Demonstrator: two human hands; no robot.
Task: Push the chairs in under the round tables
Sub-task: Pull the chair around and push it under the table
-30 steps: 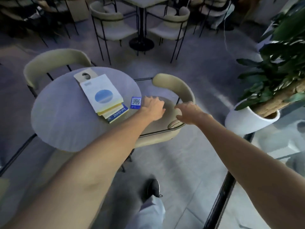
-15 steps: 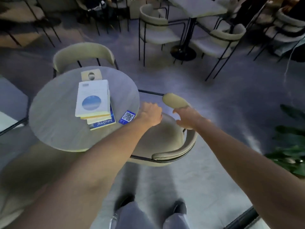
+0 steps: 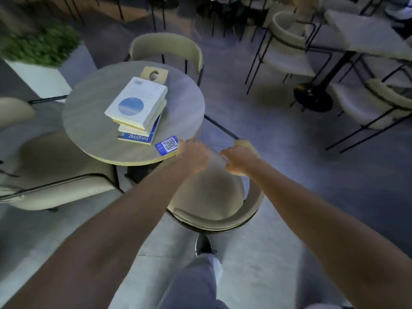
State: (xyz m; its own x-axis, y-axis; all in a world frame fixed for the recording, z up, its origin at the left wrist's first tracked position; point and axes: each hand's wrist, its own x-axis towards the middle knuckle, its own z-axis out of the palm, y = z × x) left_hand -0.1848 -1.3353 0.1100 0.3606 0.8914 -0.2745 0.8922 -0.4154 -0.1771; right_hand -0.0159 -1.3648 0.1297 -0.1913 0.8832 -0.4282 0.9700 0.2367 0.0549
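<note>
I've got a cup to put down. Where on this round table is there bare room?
Round table: bare left of the book stack, and right of it toward the far chair. Crowded near the QR card.

Dim grey floor point(image 3: 256, 121), white planter point(image 3: 38, 79) with greenery at left.

Matt wood-grain table point(image 3: 89, 121), cream upholstered chair point(image 3: 207, 197).
</note>
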